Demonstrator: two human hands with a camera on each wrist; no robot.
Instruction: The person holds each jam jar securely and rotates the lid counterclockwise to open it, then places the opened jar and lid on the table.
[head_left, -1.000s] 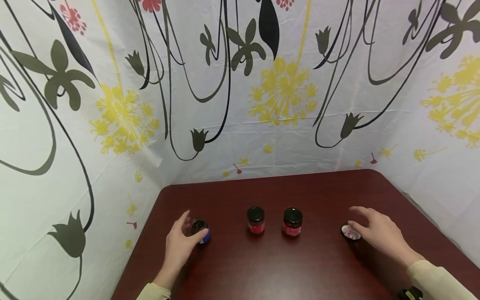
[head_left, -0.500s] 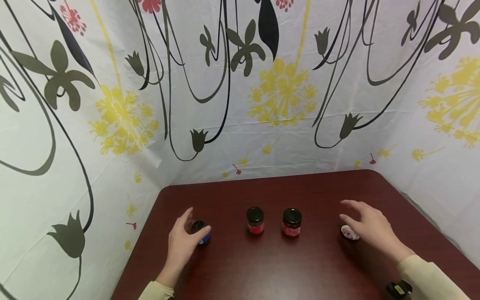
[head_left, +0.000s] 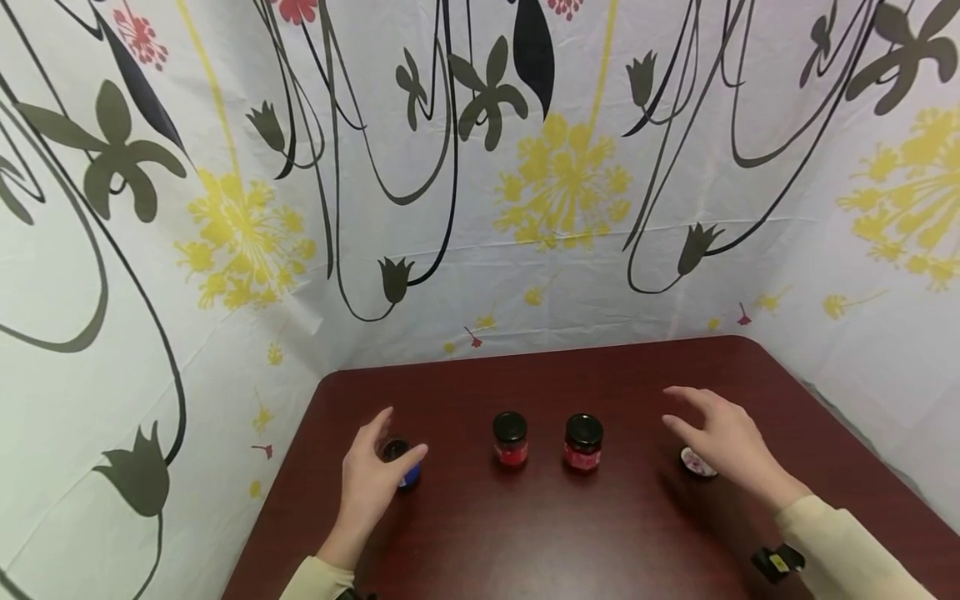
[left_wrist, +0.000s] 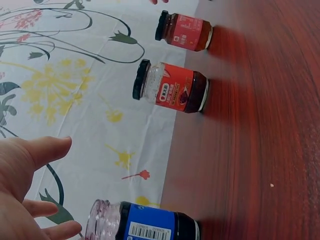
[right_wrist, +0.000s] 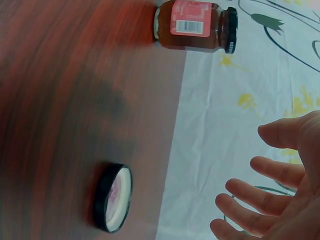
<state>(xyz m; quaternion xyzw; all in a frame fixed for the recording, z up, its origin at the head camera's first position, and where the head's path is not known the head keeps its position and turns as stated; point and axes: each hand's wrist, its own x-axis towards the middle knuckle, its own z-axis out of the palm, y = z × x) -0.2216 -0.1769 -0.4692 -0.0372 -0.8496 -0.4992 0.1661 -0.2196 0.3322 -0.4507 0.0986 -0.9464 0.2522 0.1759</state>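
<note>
A lidless glass jar with a blue label [head_left: 411, 476] stands at the table's left; the left wrist view shows its bare threaded rim and a barcode on the label [left_wrist: 150, 227]. Over it hovers my left hand [head_left: 366, 479], fingers and thumb spread apart, gripping nothing. On the right a black jar lid [head_left: 697, 463] lies with its pale, stained inside up [right_wrist: 119, 200]. My right hand [head_left: 729, 437] hangs above and beside this lid, holding nothing, its fingers loosely extended. Between the hands stand two black-lidded jars, one with a red label [head_left: 512, 442] and one with a pinkish-red label [head_left: 583, 443].
The dark red wooden table [head_left: 540, 533] has rounded far corners. A white patterned cloth [head_left: 420, 208] hangs behind it and along both sides. A black device with a yellow mark [head_left: 778, 563] sits at the right wrist.
My right hand has lifted away from the lid and moved left and farther forward. My left hand has shifted slightly right and up over the blue-labelled jar. The jars and lid stay put.
</note>
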